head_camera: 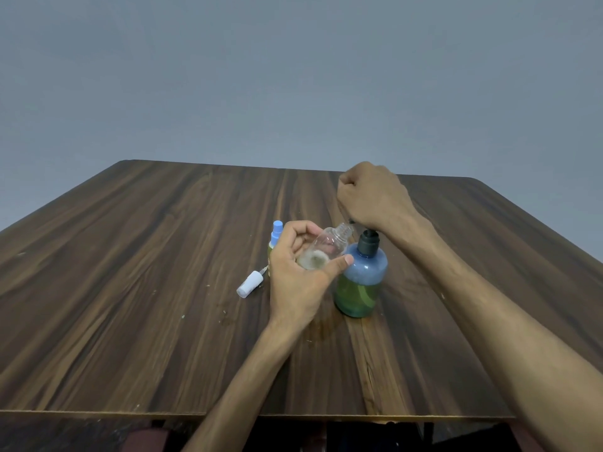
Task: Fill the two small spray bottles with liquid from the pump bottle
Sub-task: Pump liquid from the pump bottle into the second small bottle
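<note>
A blue pump bottle (360, 278) holding green liquid stands near the middle of the table. My right hand (372, 194) sits on top of its black pump head, fingers curled over it. My left hand (298, 275) grips a clear, uncapped small spray bottle (326, 246), tilted with its open neck up against the pump's nozzle. A little pale liquid lies at the bottle's bottom. A second small spray bottle (275, 238) with a blue cap stands just behind my left hand, mostly hidden.
A white spray cap (249, 283) with its tube lies on the wooden table (130, 272), left of my left hand. A damp patch marks the wood in front of the pump bottle. The table's front edge runs close to me.
</note>
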